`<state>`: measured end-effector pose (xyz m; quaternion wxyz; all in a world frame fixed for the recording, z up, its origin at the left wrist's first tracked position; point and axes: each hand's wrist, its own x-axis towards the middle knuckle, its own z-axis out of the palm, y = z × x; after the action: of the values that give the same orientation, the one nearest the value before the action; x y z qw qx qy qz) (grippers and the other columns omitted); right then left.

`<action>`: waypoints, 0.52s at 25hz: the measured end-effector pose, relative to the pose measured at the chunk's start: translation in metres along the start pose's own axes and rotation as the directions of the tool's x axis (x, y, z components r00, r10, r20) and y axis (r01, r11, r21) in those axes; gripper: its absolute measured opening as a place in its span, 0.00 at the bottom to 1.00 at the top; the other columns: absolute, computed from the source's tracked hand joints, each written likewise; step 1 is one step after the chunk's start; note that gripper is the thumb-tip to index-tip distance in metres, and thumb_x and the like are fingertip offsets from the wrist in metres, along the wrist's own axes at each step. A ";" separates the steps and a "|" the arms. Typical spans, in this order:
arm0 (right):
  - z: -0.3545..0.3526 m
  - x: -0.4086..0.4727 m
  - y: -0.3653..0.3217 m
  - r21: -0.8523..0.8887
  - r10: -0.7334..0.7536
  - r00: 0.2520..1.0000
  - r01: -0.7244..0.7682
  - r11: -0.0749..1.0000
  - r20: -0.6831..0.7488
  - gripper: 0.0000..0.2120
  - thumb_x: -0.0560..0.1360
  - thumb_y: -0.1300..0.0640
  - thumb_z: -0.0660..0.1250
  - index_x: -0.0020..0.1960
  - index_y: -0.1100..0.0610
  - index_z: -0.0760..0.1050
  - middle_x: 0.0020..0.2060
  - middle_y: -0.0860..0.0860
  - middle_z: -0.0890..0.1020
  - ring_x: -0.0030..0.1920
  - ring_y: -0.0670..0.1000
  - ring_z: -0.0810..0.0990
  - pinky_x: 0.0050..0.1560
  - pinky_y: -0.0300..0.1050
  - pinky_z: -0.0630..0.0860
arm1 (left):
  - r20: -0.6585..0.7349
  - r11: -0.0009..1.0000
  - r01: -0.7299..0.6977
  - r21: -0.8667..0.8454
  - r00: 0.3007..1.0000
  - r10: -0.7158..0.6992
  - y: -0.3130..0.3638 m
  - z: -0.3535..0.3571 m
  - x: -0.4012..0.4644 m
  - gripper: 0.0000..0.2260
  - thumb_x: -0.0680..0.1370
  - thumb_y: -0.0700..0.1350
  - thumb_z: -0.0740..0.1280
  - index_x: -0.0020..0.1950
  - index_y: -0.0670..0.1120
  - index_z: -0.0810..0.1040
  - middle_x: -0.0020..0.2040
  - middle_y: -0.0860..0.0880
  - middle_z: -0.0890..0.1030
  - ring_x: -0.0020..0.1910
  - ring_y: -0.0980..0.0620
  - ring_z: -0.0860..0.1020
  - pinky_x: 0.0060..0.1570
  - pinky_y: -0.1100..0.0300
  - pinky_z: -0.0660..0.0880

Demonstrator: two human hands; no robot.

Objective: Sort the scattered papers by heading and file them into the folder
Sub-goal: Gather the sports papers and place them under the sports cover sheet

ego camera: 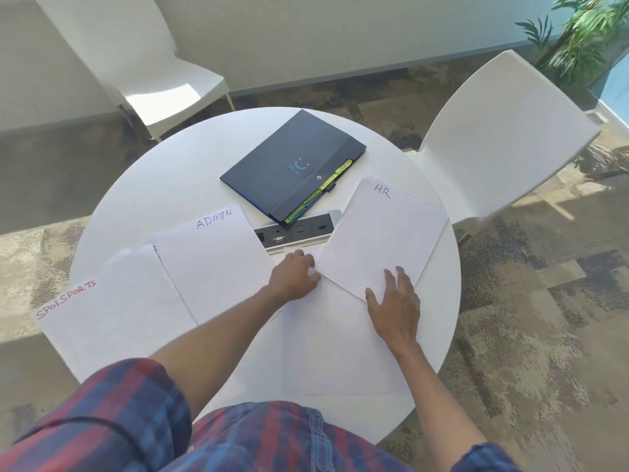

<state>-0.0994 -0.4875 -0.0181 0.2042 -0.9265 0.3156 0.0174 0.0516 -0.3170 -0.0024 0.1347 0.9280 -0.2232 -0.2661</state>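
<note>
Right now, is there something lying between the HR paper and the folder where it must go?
Nothing visible blocks it. Between the HR paper and the closed folder is only bare table and the flush socket panel. The right hand rests on the paper.

The left hand [295, 274] covers the near corner of a small sheet [303, 250], so its heading cannot be read. The folder [293, 165] shows yellow tabs [328, 183] too small to read, bar "HR". The plant [585, 32] is blurred and cut by the frame's top edge.
</note>
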 end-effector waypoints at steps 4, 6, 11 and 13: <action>0.005 0.006 0.014 -0.057 0.055 0.992 -0.049 0.997 0.111 0.35 0.79 0.41 0.62 0.79 0.58 0.59 0.79 0.57 0.57 0.79 0.56 0.55 0.72 0.56 0.62 | -0.001 0.996 0.053 -0.069 0.999 -0.053 0.013 -0.002 0.020 0.21 0.79 0.53 0.63 0.68 0.42 0.71 0.66 0.44 0.69 0.70 0.45 0.66 0.60 0.47 0.72; 0.009 0.005 0.019 -0.064 0.038 0.992 -0.030 0.997 0.121 0.36 0.79 0.40 0.62 0.79 0.57 0.57 0.80 0.56 0.55 0.80 0.55 0.52 0.74 0.55 0.60 | 0.005 0.984 0.097 -0.152 0.995 -0.097 0.020 0.005 0.027 0.20 0.79 0.52 0.65 0.67 0.42 0.72 0.65 0.44 0.68 0.69 0.44 0.65 0.61 0.48 0.71; 0.010 0.005 0.022 0.059 0.046 0.993 -0.053 0.997 0.112 0.35 0.78 0.44 0.65 0.79 0.57 0.58 0.80 0.54 0.54 0.80 0.53 0.51 0.76 0.53 0.56 | -0.027 0.852 0.180 -0.492 0.975 -0.222 0.034 0.004 0.037 0.07 0.76 0.45 0.68 0.50 0.43 0.77 0.56 0.45 0.74 0.53 0.46 0.73 0.48 0.56 0.71; 0.009 0.007 0.024 0.106 0.051 0.993 -0.062 0.992 0.110 0.34 0.78 0.46 0.66 0.79 0.57 0.59 0.80 0.53 0.55 0.80 0.52 0.52 0.76 0.53 0.56 | -0.031 0.802 0.165 -0.574 0.975 -0.222 0.033 0.000 0.037 0.02 0.76 0.41 0.67 0.44 0.44 0.75 0.47 0.47 0.77 0.46 0.48 0.74 0.44 0.56 0.71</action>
<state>-0.1071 -0.5051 -0.0357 0.2706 -0.9023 0.3308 0.0558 0.0683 -0.3631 -0.0062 0.3873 0.8754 -0.0313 -0.2876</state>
